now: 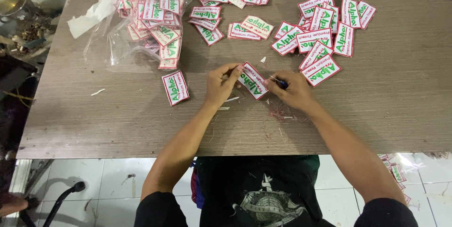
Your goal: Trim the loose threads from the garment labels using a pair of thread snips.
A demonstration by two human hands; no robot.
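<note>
My left hand (221,85) pinches the left edge of a white rectangular embroidered patch (253,81) with a red border and green lettering, held just above the brown table (94,119). My right hand (292,89) grips a small blue-handled cutting tool (281,83) at the patch's right edge. Loose thread snippets (282,112) lie on the table under my right hand. A single matching patch (175,87) rests flat to the left of my left hand.
A clear plastic bag (148,20) stuffed with several patches sits at the back left. Loose patches are spread at the back centre (226,10) and in a pile at the back right (320,34). More patches lie on the tiled floor (395,173) at right.
</note>
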